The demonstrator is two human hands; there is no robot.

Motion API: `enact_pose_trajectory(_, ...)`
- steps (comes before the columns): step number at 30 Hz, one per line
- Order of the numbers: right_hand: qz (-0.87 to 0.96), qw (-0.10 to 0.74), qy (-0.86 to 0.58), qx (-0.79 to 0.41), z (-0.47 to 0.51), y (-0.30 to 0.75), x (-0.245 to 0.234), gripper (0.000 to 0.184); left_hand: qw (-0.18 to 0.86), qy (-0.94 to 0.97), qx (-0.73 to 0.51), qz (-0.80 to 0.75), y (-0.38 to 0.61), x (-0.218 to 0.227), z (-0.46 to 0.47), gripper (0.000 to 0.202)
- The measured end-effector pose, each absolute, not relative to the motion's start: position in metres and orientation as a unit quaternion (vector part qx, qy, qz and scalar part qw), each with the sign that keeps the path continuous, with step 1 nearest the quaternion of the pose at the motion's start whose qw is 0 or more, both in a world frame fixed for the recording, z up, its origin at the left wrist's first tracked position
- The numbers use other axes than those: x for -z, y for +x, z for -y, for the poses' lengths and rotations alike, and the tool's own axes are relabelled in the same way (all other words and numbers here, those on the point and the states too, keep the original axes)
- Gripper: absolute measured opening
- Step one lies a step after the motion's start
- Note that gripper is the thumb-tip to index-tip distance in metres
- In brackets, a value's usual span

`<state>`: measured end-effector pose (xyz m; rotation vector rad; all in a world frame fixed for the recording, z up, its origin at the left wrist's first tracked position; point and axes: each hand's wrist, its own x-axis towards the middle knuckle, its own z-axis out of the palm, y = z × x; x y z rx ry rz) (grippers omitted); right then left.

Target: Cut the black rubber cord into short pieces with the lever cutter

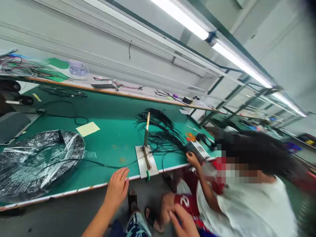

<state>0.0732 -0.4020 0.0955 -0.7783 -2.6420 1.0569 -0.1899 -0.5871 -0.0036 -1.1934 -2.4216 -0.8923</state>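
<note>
My left hand (118, 185) hovers at the front edge of the green workbench (103, 140), fingers stretched out and nothing visible in them. Just beyond its fingertips runs a black cable (95, 162), from the plastic-wrapped cable coil (74, 148) toward a small lever device (146, 154). This device has a pale base plate and an upright handle. Low in the view, my right hand (183, 222) is slightly blurred, its thumb apart from the fingers and no object visible in it. Cut black cables (164, 140) lie in loose bundles behind the device.
At right sits a co-worker (251, 200), one hand (194, 160) at the ends of the black cables. A yellow paper (88, 129) lies on the bench. The shelf (85, 86) above holds wires and small parts. Tube lights (182, 19) hang overhead.
</note>
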Motion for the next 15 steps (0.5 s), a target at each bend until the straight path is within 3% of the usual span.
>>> enact_pose_trajectory(3,0.876,0.219,-0.212,-0.373,0.306,-0.083,-0.136,0.031,0.177,-0.370,0.217,0.886,-0.230,0.039,0.557,0.049)
enact_pose_trajectory(5,0.852,0.283,-0.185,-0.401,0.256,-0.194,-0.151,0.051,0.171,-0.355,0.160,0.905,-0.250,0.062,0.553,0.051)
enact_pose_trajectory(7,0.803,0.277,-0.199,-0.489,0.222,-0.290,-0.152,0.083,0.146,-0.378,0.126,0.906,-0.261,0.077,0.559,0.048)
enact_pose_trajectory(9,0.752,0.241,-0.226,-0.570,0.201,-0.360,-0.143,0.097,0.125,-0.413,0.116,0.894,-0.267,0.084,0.567,0.043)
enact_pose_trajectory(13,0.732,0.231,-0.217,-0.603,0.184,-0.420,-0.119,0.064,0.115,-0.447,0.165,0.872,-0.269,0.090,0.577,0.024)
enact_pose_trajectory(15,0.722,0.266,-0.189,-0.610,0.183,-0.425,-0.110,0.043,0.117,-0.448,0.199,0.864,-0.266,0.096,0.580,0.021)
